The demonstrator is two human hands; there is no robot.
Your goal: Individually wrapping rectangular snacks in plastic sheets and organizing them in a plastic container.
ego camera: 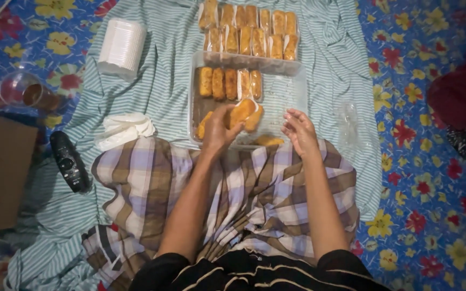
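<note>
Over tray's (pixel 287 97) near edge, left hand (pixel 218 129) gripping roll (pixel 242 112), right hand (pixel 299 131) open

We're on the floor of a home here, by the look of it: a flowered blue mat (pixel 422 161) spreads out underneath, and a striped green cloth (pixel 157 64) lies over it as the working surface. Left of that cloth sits a black remote control (pixel 69 161), beyond it a drinking glass (pixel 25 89), and a cardboard box (pixel 1 167) at the far left edge.
</note>
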